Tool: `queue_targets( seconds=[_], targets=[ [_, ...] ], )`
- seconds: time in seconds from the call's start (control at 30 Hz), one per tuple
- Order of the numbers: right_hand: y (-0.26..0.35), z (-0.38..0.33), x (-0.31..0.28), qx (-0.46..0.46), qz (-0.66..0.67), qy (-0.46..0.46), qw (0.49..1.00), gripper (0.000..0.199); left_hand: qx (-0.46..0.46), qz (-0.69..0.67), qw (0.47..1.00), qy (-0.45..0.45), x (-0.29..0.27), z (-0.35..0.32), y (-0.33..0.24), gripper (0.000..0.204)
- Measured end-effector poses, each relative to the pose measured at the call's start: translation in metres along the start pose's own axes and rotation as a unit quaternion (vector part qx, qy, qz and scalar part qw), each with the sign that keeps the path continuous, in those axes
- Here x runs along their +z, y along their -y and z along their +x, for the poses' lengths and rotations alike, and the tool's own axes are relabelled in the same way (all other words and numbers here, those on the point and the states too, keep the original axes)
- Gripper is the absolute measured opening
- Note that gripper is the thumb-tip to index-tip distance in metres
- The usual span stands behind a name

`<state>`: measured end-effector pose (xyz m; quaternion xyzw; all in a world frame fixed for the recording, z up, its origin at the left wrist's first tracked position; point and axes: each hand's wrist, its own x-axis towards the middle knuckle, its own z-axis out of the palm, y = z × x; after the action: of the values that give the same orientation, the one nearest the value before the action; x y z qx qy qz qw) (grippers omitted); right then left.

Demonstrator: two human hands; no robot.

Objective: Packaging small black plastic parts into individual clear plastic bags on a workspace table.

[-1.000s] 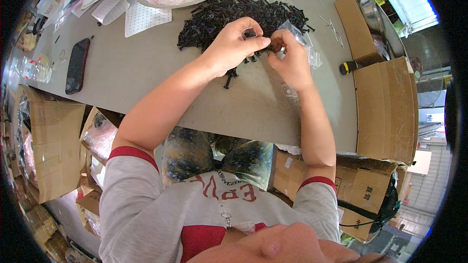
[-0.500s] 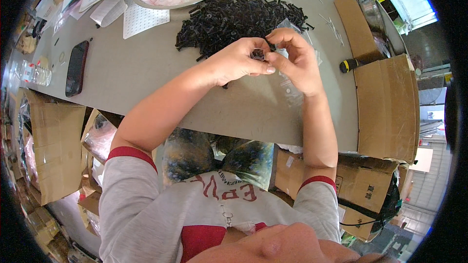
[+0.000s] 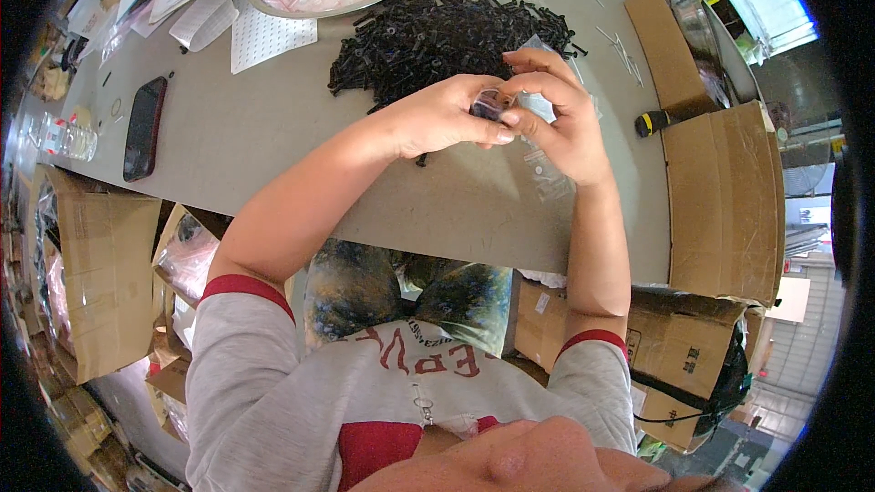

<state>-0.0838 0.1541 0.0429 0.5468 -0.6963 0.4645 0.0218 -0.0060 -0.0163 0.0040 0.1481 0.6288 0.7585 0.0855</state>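
I see a small clear plastic bag [image 3: 538, 107] pinched between both hands above the grey table [image 3: 273, 128], just in front of the heap of small black screws [image 3: 447, 32]. My left hand [image 3: 447, 114] has its fingertips clenched on a small clump of the dark screws [image 3: 488, 105] at the mouth of the bag, while my right hand [image 3: 565, 114] curls round the bag from the far side, thumb and fingers grasping its thin film.

Against the picture a second ago, both hands have risen off the table and drawn closer together; then the left hand was reaching into the edge of the heap, and now it meets the right at the bag. The heap itself looks unchanged.

The screws are matt black, short and slim, piled loose and spiky. The bag is glossy and crumpled, with another clear plastic sleeve [image 3: 547, 173] lying flat on the table below my right hand.

Beyond the heap stands a round shallow metal tray [image 3: 273, 0] holding clear packets with pink pieces inside. A white dotted sheet [image 3: 269, 36] lies beside it, and a black phone [image 3: 144, 126] lies flat, well apart to the left. To the right, a black-and-yellow screwdriver handle [image 3: 658, 120] rests against an open brown cardboard box [image 3: 720, 191]; what that box contains I cannot tell.
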Motion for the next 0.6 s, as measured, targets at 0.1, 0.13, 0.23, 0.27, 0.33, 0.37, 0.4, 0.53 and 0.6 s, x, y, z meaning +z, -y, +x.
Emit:
queue_targets(
  seconds=[0.1,0.13,0.23,0.27,0.33,0.37,0.4,0.53,0.6],
  targets=[
    [0.001,0.0,-0.002,-0.005,0.0,0.016,1.0,0.017,-0.026,-0.056,0.998,0.014,0.001,-0.003,0.0,0.026],
    [0.003,-0.001,-0.003,-0.007,-0.006,0.036,0.999,0.018,-0.03,-0.026,0.999,0.014,0.001,-0.002,-0.001,0.028],
    [0.011,-0.001,0.004,-0.01,-0.049,0.073,0.996,0.019,-0.049,0.057,0.997,0.0,0.003,-0.001,0.0,0.034],
    [0.009,-0.001,0.007,-0.015,-0.035,0.074,0.997,0.019,-0.035,0.06,0.998,-0.001,0.004,-0.001,0.0,0.036],
    [0.009,0.0,0.005,-0.021,-0.045,0.057,0.997,0.018,-0.021,0.063,0.998,-0.002,0.004,-0.002,0.001,0.038],
    [0.009,0.001,0.004,-0.027,-0.055,0.04,0.997,0.017,-0.013,0.099,0.995,-0.008,0.002,-0.002,0.0,0.038],
    [0.008,0.0,0.004,-0.027,-0.055,0.04,0.997,0.017,-0.004,0.136,0.991,-0.013,0.001,-0.001,0.0,0.038],
    [-0.002,-0.002,0.003,0.023,-0.023,0.007,0.999,0.011,0.093,0.149,0.983,-0.059,0.001,0.003,0.006,0.036],
    [-0.005,-0.004,0.001,0.05,-0.01,-0.017,0.999,0.009,0.055,0.15,0.979,-0.128,-0.002,0.005,0.005,0.032]
  ],
)
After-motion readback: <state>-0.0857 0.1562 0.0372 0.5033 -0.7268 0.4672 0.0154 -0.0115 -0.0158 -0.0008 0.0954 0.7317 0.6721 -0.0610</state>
